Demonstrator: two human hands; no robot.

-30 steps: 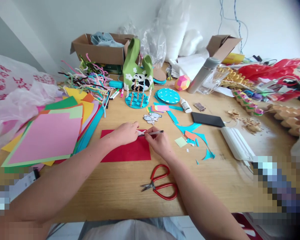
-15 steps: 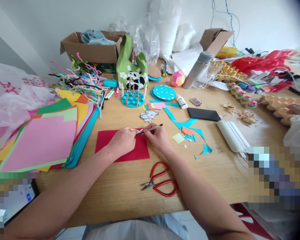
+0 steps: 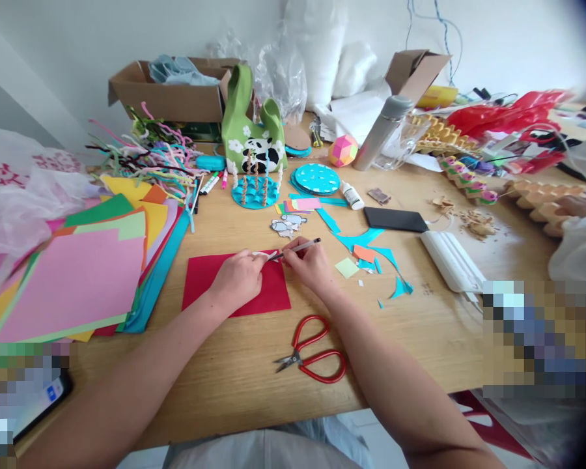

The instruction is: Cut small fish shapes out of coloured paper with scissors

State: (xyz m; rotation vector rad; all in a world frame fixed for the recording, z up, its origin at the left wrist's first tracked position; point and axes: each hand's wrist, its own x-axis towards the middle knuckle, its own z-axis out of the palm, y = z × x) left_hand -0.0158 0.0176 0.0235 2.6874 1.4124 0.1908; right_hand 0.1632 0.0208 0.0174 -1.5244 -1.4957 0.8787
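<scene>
Left hand [image 3: 237,281]: fingers on one white cutout [image 3: 262,253], spread unclear | right hand [image 3: 311,262]: pinching one pen [image 3: 309,245] | one red sheet [image 3: 275,291] | scissors [image 3: 297,358]: one, sheet's four o'clock

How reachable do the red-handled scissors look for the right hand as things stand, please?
Probably yes: the scissors lie on the table beside the right forearm, with nothing on top of them. The right hand holds a pen, though, so it would likely need to free its grip first.
</scene>
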